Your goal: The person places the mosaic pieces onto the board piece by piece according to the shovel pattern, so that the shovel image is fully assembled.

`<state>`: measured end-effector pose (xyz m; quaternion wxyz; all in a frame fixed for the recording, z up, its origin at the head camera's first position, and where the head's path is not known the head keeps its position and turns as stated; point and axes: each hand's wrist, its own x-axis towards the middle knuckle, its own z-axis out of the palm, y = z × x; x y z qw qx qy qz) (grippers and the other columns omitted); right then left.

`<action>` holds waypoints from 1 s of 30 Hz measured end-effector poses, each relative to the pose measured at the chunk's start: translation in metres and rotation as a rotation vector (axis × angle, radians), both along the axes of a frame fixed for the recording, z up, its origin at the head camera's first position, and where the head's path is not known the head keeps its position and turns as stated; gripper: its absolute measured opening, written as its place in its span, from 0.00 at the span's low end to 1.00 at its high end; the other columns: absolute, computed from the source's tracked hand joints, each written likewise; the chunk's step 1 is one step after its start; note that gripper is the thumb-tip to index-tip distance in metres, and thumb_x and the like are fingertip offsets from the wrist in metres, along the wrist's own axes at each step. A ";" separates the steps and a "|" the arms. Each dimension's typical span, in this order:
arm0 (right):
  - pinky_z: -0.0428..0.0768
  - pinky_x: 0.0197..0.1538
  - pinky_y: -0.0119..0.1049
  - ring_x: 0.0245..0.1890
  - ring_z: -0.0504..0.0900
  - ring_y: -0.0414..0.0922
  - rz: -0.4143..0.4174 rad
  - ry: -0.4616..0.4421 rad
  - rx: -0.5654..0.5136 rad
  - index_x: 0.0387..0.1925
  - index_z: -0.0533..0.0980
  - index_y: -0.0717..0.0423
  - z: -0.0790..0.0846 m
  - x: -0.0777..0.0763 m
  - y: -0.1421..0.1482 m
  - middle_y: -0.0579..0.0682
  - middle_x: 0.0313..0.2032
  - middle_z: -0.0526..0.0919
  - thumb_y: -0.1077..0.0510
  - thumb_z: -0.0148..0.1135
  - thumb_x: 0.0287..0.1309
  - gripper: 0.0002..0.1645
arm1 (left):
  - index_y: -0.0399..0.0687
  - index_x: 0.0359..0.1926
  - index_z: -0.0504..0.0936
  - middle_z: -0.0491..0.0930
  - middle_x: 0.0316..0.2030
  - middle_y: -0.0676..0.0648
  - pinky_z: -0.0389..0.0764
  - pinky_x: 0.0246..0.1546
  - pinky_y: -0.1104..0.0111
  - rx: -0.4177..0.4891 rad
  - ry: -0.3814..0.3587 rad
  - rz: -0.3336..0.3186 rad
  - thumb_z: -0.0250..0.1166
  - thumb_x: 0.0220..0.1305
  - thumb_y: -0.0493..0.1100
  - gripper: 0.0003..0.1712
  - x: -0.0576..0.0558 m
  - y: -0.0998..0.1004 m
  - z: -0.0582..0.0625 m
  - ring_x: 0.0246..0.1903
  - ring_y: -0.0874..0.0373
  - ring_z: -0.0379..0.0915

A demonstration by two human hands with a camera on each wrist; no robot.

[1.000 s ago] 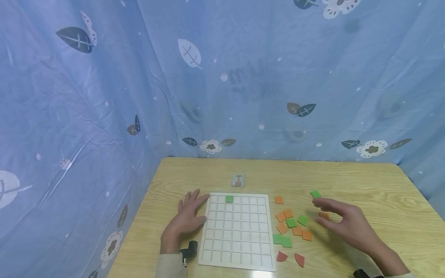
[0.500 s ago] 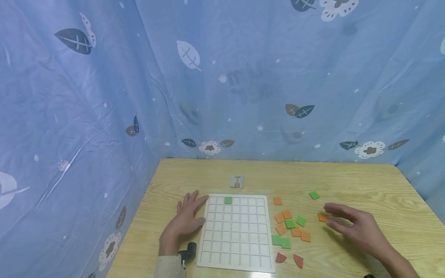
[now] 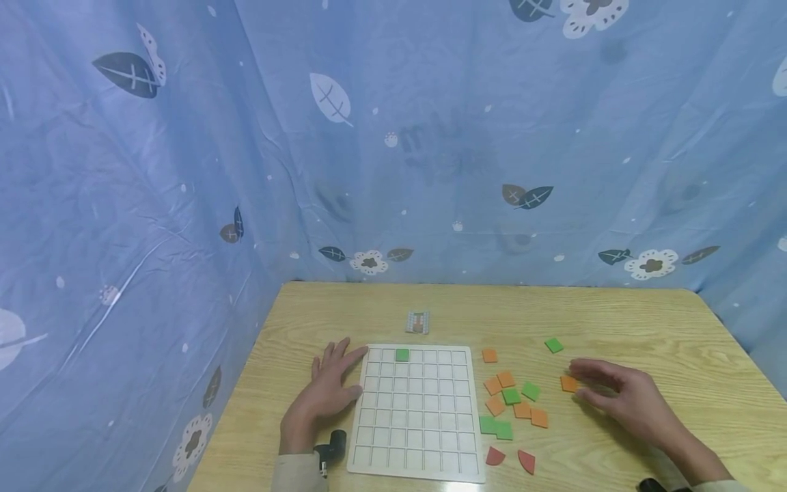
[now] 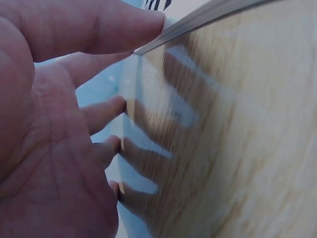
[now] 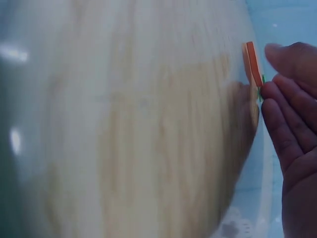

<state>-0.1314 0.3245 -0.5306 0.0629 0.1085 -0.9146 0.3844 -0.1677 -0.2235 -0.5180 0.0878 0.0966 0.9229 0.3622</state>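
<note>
Head view showed the right hand (image 3: 630,403) half-spread, holding nothing, an orange tile (image 3: 568,384) just beyond it; pinching opposite edges seemed best, while the left hand (image 3: 326,389), splayed, touched the white board (image 3: 415,418).

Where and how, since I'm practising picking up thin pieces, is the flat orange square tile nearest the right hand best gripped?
Probably its near and far edges, coming from the right, where the right hand is: the thin orange tile lies flat, apart from other tiles.
</note>
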 end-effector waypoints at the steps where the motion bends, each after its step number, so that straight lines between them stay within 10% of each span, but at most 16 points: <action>1: 0.85 0.46 0.18 0.48 0.87 0.22 -0.001 -0.004 0.005 0.61 0.86 0.55 0.000 -0.001 -0.001 0.55 0.53 0.93 0.62 0.82 0.58 0.28 | 0.53 0.81 0.72 0.51 0.87 0.32 0.27 0.83 0.29 -0.001 0.000 0.001 0.68 0.61 0.35 0.45 0.000 0.000 0.000 0.87 0.26 0.31; 30: 0.82 0.46 0.13 0.47 0.84 0.19 -0.043 0.100 0.026 0.55 0.89 0.51 0.008 -0.004 -0.014 0.51 0.47 0.95 0.66 0.82 0.56 0.24 | 0.53 0.81 0.73 0.52 0.86 0.31 0.28 0.82 0.28 0.010 0.018 -0.010 0.68 0.60 0.35 0.45 -0.002 -0.002 -0.004 0.86 0.25 0.32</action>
